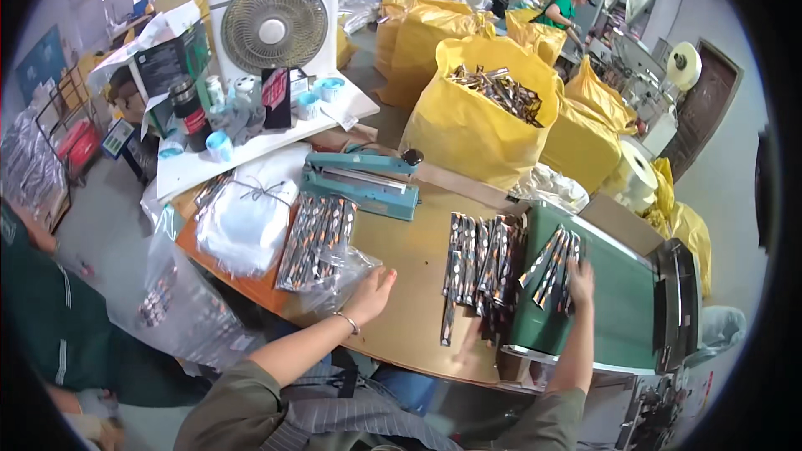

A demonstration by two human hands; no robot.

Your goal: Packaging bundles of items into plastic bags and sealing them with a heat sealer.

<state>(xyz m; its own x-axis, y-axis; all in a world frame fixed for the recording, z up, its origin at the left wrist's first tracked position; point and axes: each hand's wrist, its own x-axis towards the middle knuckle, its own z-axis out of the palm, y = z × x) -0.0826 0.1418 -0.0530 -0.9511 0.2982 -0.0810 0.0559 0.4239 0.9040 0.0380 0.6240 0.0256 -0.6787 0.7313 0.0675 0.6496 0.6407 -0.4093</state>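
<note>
My left hand (372, 296) is at the front of the tabletop, fingers loosely stretched and apart. It lies beside a clear plastic bag (338, 280) at the near end of a bundle of slim printed stick packs (317, 238). Over the green conveyor belt (618, 301), my right hand (582, 284) rests against the right side of a small fan of stick packs (551, 263). Its fingers point away from me, their tips partly hidden. Between my hands, a larger row of stick packs (480, 263) lies at the belt's left edge, some crossing one another.
A teal bag sealer (359, 184) stands at the table's back, near stacked clear bags (242, 217). Behind is a yellow sack (476, 138) full of stick packs. A fan (271, 25) stands on a white shelf (251, 154). One person (25, 309) is close at left; another (564, 8) works far back.
</note>
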